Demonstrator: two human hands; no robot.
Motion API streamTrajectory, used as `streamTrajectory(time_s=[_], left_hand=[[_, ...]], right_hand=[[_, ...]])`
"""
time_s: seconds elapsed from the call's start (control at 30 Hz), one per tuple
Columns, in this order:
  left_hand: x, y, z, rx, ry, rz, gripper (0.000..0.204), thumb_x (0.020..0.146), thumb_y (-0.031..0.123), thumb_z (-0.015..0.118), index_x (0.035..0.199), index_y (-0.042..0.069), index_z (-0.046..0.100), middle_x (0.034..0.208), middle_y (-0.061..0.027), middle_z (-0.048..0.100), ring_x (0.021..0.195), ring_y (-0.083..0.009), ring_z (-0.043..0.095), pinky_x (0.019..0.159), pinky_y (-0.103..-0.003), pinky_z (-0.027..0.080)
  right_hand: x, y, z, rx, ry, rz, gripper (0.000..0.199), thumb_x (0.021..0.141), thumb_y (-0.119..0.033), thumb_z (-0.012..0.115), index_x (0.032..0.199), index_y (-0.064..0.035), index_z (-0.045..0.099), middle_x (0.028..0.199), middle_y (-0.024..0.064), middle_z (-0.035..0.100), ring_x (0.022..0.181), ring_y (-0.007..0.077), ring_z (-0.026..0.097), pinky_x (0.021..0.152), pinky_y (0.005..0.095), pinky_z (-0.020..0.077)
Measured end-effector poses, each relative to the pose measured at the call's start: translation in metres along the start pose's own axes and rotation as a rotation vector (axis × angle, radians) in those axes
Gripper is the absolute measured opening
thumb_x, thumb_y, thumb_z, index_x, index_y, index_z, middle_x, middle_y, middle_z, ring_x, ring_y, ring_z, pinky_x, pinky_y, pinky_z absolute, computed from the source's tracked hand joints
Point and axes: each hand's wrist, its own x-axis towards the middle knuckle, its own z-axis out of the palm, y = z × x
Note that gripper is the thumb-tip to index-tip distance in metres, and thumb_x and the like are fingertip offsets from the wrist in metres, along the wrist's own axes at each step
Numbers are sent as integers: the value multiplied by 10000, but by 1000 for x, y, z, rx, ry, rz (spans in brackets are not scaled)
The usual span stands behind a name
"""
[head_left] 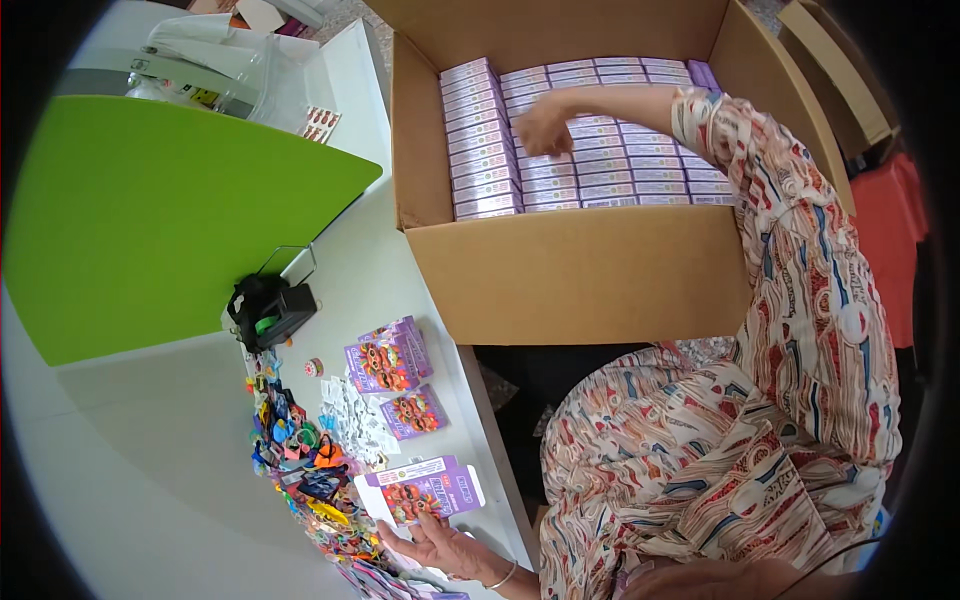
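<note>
At the bottom of the head view, my left hand [440, 548] has its fingers against the lower edge of a small purple cardboard box [415, 495] and grips it. The box has open end flaps and a colourful cartoon picture on its front. My right arm reaches into a large brown carton [580, 275]. There my right hand [545, 125], its fingers curled closed, is over the stacked purple boxes [605, 165]; whether anything is in it is hidden. The stacked boxes stand in several tight rows, the leftmost row apparently raised above its neighbours.
More purple boxes [385, 365] lie on the white table [365, 270], beside a heap of white paper slips [360, 418]. A long pile of colourful small items [305, 450] lines a green panel's [190, 220] side. A black tape dispenser [285, 315] stands by the panel.
</note>
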Motion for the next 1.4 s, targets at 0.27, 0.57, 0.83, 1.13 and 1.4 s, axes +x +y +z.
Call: streamTrajectory(time_s=[0.27, 0.57, 0.83, 1.13, 1.4], left_hand=[[-3, 2, 5, 158, 56, -62, 602, 923, 8, 561, 1459, 108, 307, 1097, -89, 594, 990, -152, 562, 863, -300, 455], [-7, 0, 13, 85, 20, -117, 592, 928, 12, 552, 1459, 117, 314, 1043, -97, 608, 982, -161, 561, 892, -312, 445], [-6, 1, 33, 41, 56, -136, 617, 922, 7, 574, 1462, 64, 282, 682, 35, 443, 712, -72, 446, 651, -230, 342], [-9, -2, -2, 43, -13, -63, 600, 920, -2, 560, 1458, 121, 324, 1064, -96, 612, 977, -162, 578, 894, -334, 467], [-16, -6, 6, -9, 52, -107, 639, 908, -13, 579, 1466, 68, 278, 738, 18, 464, 748, -74, 469, 672, -241, 371]], right_hand=[[49, -3, 93, 1555, 286, -9, 546, 979, -518, 428, 973, 18, 530, 682, 27, 466, 524, 123, 377, 521, 245, 440], [8, -78, 72, 1271, 240, -98, 1188, 722, -922, 242, 1496, -130, -188, 1573, 195, -128, 1462, 313, -94, 1161, 491, 14], [18, -71, 71, 1299, 204, -167, 1177, 727, -917, 223, 1471, -134, -243, 1558, 224, -157, 1454, 357, -100, 1148, 540, 14], [23, -64, 61, 1252, 203, 39, 1166, 723, -915, 159, 1491, -106, -178, 1533, 281, -167, 1446, 390, -108, 1146, 541, 45], [32, -64, 72, 1155, 259, -24, 1115, 752, -899, 165, 1518, -137, -110, 1576, 141, -164, 1447, 295, -185, 1130, 588, -14]])
